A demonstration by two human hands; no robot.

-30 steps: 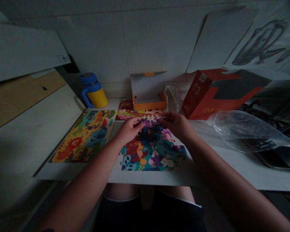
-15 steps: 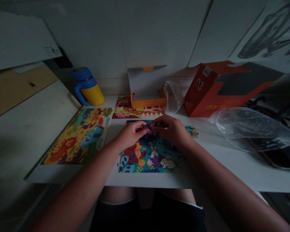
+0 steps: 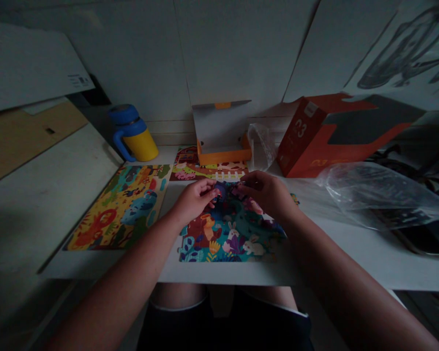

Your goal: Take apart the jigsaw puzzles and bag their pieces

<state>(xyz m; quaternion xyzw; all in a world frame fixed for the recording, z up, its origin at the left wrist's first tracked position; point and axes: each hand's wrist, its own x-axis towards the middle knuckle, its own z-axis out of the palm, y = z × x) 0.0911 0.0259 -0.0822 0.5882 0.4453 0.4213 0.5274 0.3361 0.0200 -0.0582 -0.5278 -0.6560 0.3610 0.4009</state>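
From my remote seat I see the woodland-animal jigsaw [image 3: 237, 224] lying on the white counter [image 3: 336, 248], partly assembled, between the yellow animal puzzle [image 3: 131, 207] and a few loose pieces [image 3: 295, 199] by the right wrist. Left hand [image 3: 192, 199] and right hand [image 3: 266, 192] meet its far edge, fingertips curled at the purple pieces [image 3: 222, 190]; in this dim light I can't tell whether either grip is clasping one or merely resting there. I'd use light fingertips at the edges, level the pieces, match tabs to sockets, then press straight down, bracing the neighbouring pieces.
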